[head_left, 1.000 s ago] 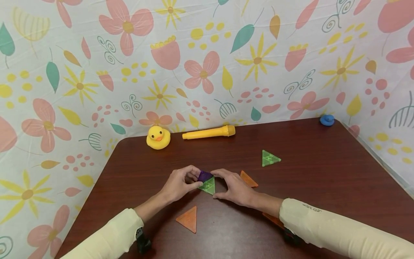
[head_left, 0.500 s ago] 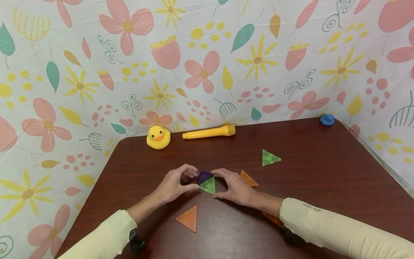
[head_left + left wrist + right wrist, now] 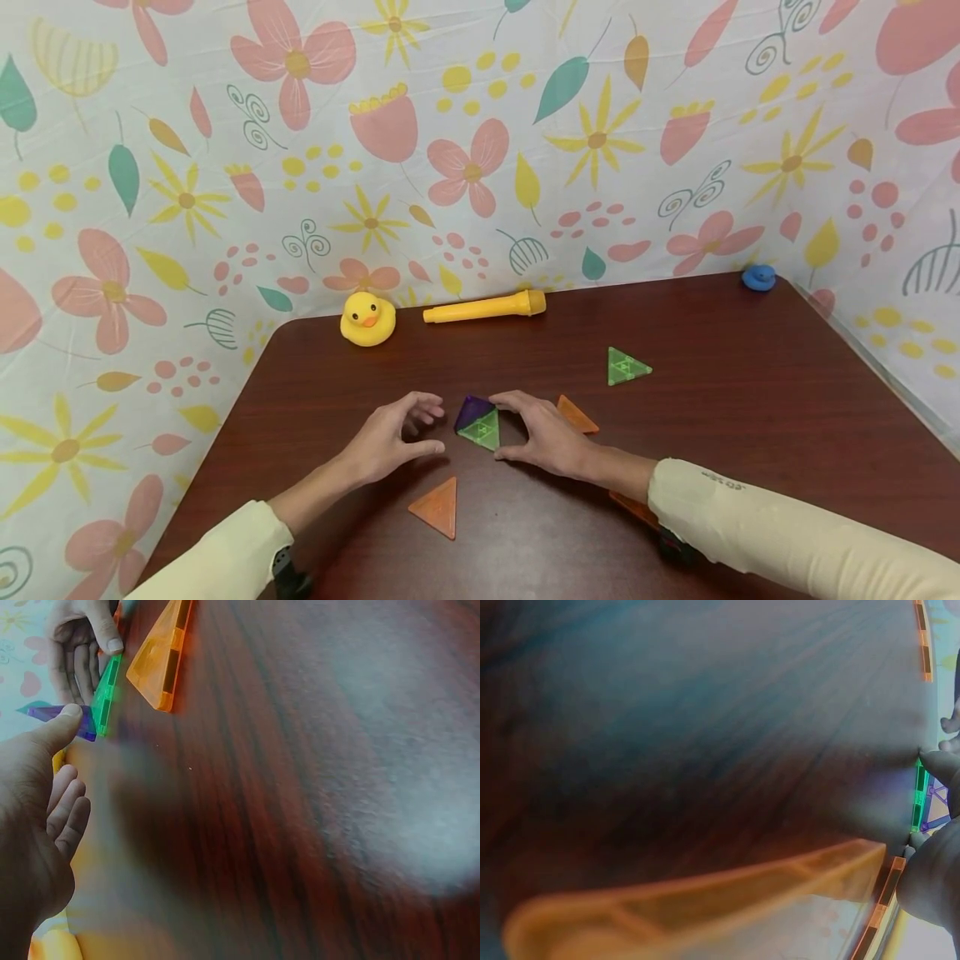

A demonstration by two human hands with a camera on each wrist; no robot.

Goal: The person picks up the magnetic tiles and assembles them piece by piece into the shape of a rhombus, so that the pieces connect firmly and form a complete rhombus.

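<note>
A green triangular magnetic tile (image 3: 482, 430) lies flat on the table, edge against a purple triangular magnetic tile (image 3: 472, 411). My right hand (image 3: 546, 435) pinches the green tile across its right side, index finger at the far corner and thumb at the near one. To the left, apart from both tiles, my left hand (image 3: 392, 437) hovers with thumb and fingers spread and nothing between them. In the left wrist view, the left thumb overlaps the purple tile (image 3: 46, 712). Closest below the left hand lies an orange triangular tile (image 3: 438, 507).
Another orange tile (image 3: 577, 415) lies just behind the right hand, and a third (image 3: 636, 507) is partly hidden by the right sleeve. Farther back are a green triangle (image 3: 627, 367), a yellow duck (image 3: 367, 319), a yellow toy microphone (image 3: 484, 308) and a blue duck (image 3: 759, 278).
My left hand has let go of the purple tile and drawn back to the left, its fingers opening. The right hand stays in place; the joined tiles have barely shifted.
</note>
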